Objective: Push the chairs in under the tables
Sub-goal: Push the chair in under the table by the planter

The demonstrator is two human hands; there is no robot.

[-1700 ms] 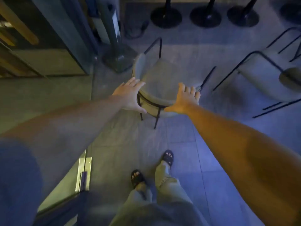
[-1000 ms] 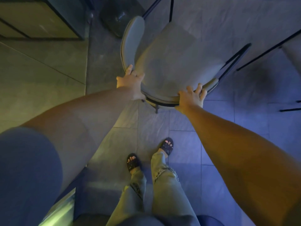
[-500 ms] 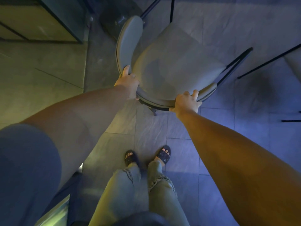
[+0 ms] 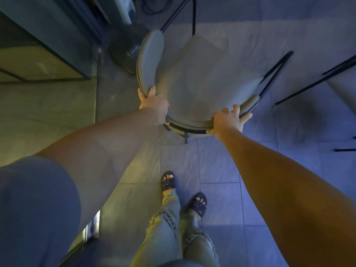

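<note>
Both hands clench the curved backrest rim of the grey padded chair with thin black metal legs: left hand at its left bend, right hand near its right end. Just beyond the chair stands a dark round pedestal base; another chair's black legs sit nearby right on the grey tiled floor.

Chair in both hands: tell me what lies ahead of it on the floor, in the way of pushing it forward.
The left hand and right hand grip the chair by its backrest. Just beyond its left side stands a dark round pedestal base, with a glass panel further left. No tabletop is visible, so whether that base blocks the chair cannot be told.
</note>
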